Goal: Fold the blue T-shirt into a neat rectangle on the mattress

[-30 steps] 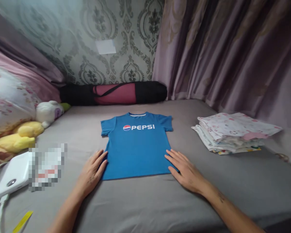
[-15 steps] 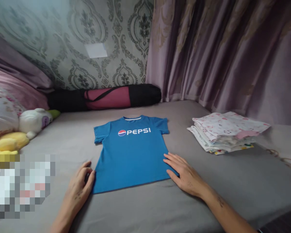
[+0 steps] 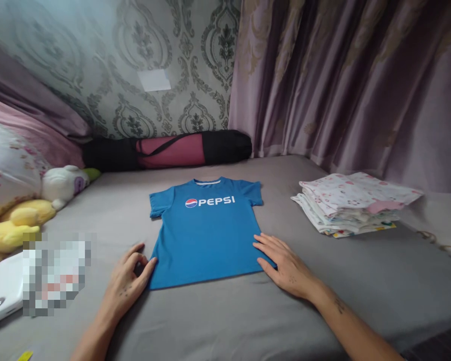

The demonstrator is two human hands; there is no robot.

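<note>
A blue T-shirt (image 3: 206,240) with a white PEPSI print and round logo lies flat, front up, its collar away from me and its hem toward me. My left hand (image 3: 131,276) rests at the lower left corner. Its thumb touches the shirt's edge, while the other fingers, partly bent, lie on the sheet with a gap to the thumb. Across the shirt, my right hand (image 3: 281,263) lies with fingers spread and fingertips on the lower right edge. Neither hand grips the fabric.
On the right sits a stack of folded, patterned white cloths (image 3: 357,200) on the grey bed sheet (image 3: 225,326). A black and pink roll bag (image 3: 173,150) lies along the wall. Plush toys (image 3: 15,228) and a white device (image 3: 5,288) are at left, beside a pixelated patch.
My left thumb has come onto the shirt's lower left edge. My right hand keeps nearly the same place. The view has shifted slightly, showing more of the white device on the left.
</note>
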